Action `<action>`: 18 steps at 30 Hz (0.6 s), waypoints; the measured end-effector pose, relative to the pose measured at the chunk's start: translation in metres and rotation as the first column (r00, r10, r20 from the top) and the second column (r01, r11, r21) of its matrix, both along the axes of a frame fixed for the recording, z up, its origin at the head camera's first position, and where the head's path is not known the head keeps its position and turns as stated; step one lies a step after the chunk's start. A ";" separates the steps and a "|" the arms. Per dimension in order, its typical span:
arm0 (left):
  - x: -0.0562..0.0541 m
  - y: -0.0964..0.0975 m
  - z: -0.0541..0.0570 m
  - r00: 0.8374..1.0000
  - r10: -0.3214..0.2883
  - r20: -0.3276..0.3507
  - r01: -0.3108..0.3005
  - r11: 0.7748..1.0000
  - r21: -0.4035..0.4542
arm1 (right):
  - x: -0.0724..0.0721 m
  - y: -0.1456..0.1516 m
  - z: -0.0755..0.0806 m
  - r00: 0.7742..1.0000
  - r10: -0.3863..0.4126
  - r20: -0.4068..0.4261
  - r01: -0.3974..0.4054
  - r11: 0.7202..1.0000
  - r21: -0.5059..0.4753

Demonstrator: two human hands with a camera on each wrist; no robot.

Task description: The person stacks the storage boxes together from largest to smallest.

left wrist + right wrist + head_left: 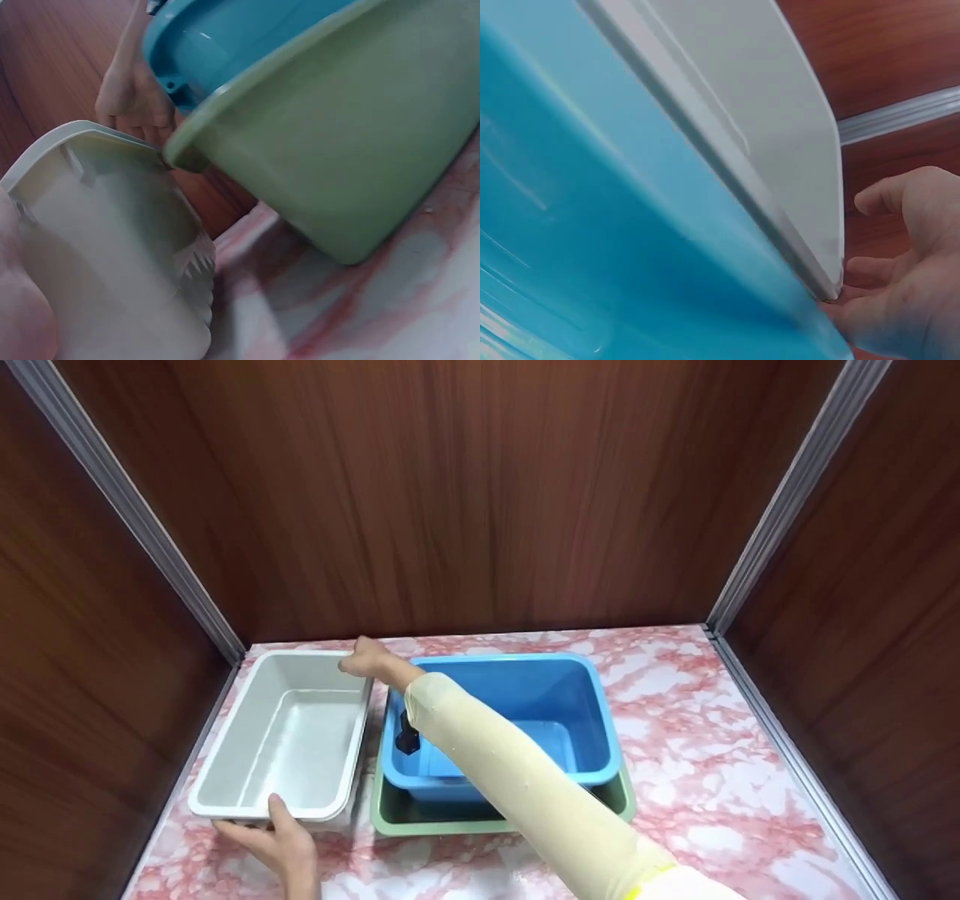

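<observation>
A white rectangular basin [315,750] stands at the left of the head view. My left hand [281,844] grips its front rim, thumb over the edge and fingers underneath. In the left wrist view, part of that hand [22,292] shows beside the basin's outer wall [112,247]. My right hand [367,658] reaches across to the basin's far right corner. The right wrist view has this hand [911,277] with its fingers at the corner of the white rim [810,277] and its thumb held apart from it.
A blue basin [592,720] sits inside a green basin [442,830], just right of the white one. My right forearm crosses above both. Pink-and-white marbled tabletop [690,750] extends to the right. Brown wood panels [480,495] with metal corner strips enclose the back and sides.
</observation>
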State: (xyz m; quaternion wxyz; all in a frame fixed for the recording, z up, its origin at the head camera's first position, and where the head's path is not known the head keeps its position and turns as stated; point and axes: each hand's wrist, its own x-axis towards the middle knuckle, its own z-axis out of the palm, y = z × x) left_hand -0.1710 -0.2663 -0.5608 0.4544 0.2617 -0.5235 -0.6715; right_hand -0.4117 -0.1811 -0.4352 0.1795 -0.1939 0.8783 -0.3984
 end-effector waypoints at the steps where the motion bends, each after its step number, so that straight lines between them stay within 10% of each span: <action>1: 0.001 -0.001 0.005 1.000 0.001 -0.010 -0.001 1.000 -0.010 | 0.000 0.000 0.002 1.000 -0.011 -0.016 0.011 1.000 0.009; 18: -0.010 -0.032 0.068 0.997 -0.038 -0.062 0.031 0.994 -0.101 | 0.008 0.019 0.054 0.984 -0.068 -0.167 0.065 0.998 -0.022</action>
